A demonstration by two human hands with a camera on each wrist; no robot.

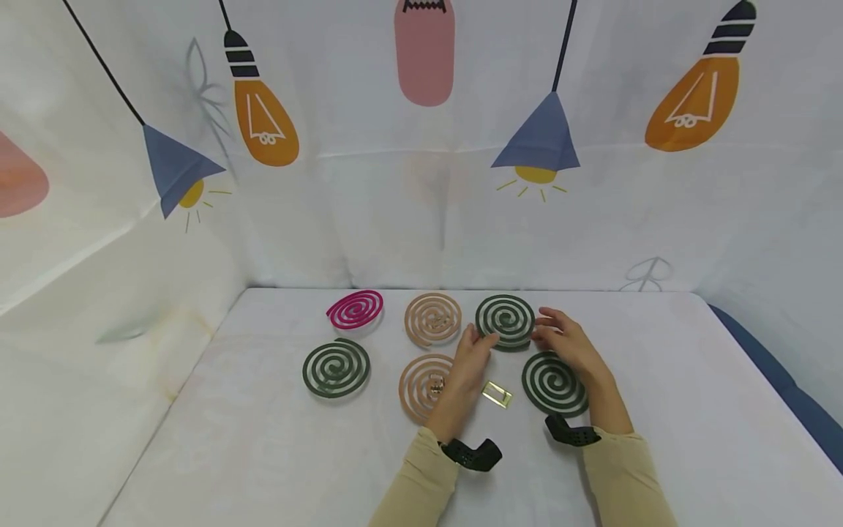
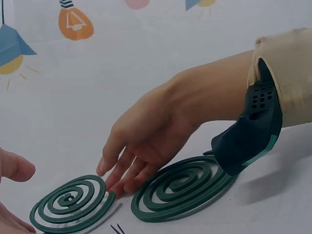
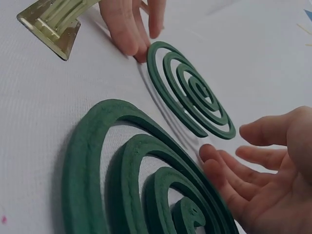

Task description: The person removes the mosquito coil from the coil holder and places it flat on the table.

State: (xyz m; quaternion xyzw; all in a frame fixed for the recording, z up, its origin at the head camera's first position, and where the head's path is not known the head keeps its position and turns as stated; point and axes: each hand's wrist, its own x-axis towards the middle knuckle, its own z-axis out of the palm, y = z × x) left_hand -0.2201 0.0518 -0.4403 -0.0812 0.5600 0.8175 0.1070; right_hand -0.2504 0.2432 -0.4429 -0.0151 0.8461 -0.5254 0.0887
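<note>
A dark green mosquito coil (image 1: 505, 323) lies between the two hands at the back of the table. The left hand (image 1: 464, 369) reaches in from the left, its fingertips at the coil's near-left rim and its thumb lifted clear. On the other side, the right hand (image 1: 571, 348) has loosely bent fingers, with the fingertips at the coil's right rim in the left wrist view. Neither hand closes round the coil. Below the right wrist lies another green coil (image 1: 555, 383), large in the right wrist view (image 3: 80, 161). A gold metal coil stand (image 1: 497, 394) lies between the forearms.
Left of the hands, a far tan coil (image 1: 410, 322) and a near tan coil (image 1: 404, 391), partly covered by the left hand, have metal stands at their middles. Further left are a pink coil (image 1: 356, 309) and a green coil (image 1: 336, 368). A printed cloth (image 1: 382, 190) hangs behind the table.
</note>
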